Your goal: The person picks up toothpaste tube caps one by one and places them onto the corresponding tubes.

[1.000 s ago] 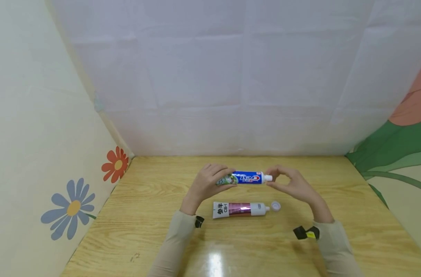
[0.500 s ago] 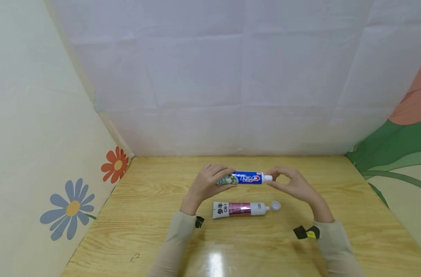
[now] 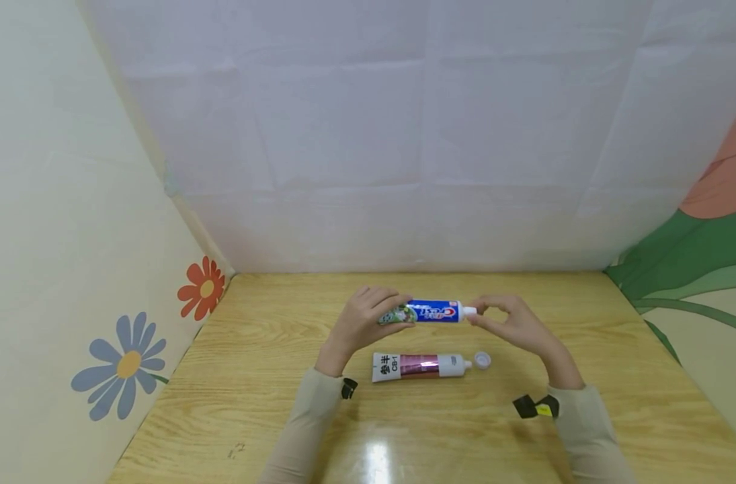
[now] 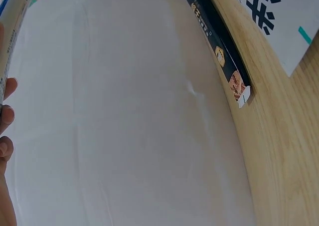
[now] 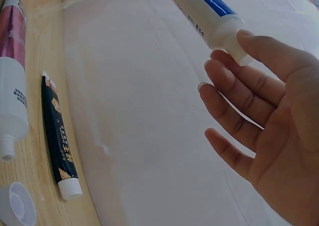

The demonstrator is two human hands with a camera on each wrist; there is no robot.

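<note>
Blue glossy tube (image 3: 435, 310) in left grip (image 3: 363, 319); right grip (image 3: 517, 324) pinches stubby cap (image 5: 236, 49).

Left hand (image 3: 352, 323) grips, thumb opposite fingers. Right hand (image 3: 519, 326) pinches between thumb and index; remaining fingers (image 5: 241, 95) loosely spread. Forearms (image 3: 307, 417) converge.

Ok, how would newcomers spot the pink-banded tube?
On the wooden table in the head view, look below the blue tube in the left hand. The pink-banded tube lies there, its bare nozzle beside a loose cap, unlike the capped black tube.

High head view, wrist close-ups
</note>
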